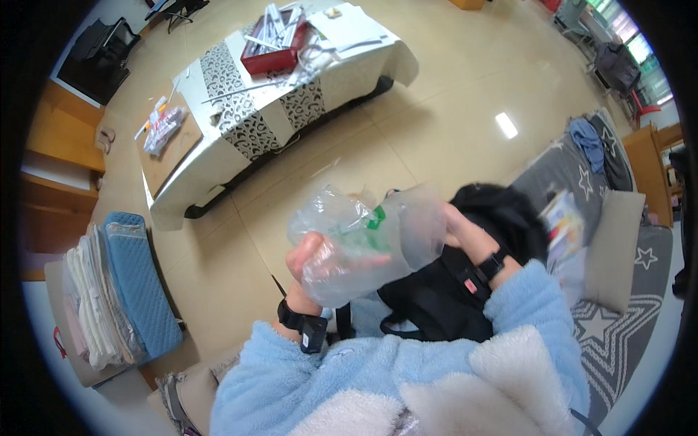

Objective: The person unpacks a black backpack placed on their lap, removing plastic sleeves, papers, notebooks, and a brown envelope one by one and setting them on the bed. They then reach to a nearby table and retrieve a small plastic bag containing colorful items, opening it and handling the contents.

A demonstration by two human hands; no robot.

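A clear plastic bag [354, 240] with green print is stretched between my two hands in front of my body. My left hand [306, 253] is closed on the bag's left side, its fist partly behind the film. At the bag's right edge, my right hand [458, 223] grips the plastic, its fingertips hidden by the film. Below and behind my right hand lies a black cloth item with straps [436, 300], perhaps a backpack, across my lap. Straps with small devices are on both wrists.
Ahead stands a low table [185, 199] with a cloth, carrying a red box [267, 64] of white pieces and a filled plastic bag [163, 131]. Folded textiles [98, 300] and a blue quilted pad [144, 283] are at left. At right is a sofa with a star-patterned cover [638, 289] and a cushion [613, 250].
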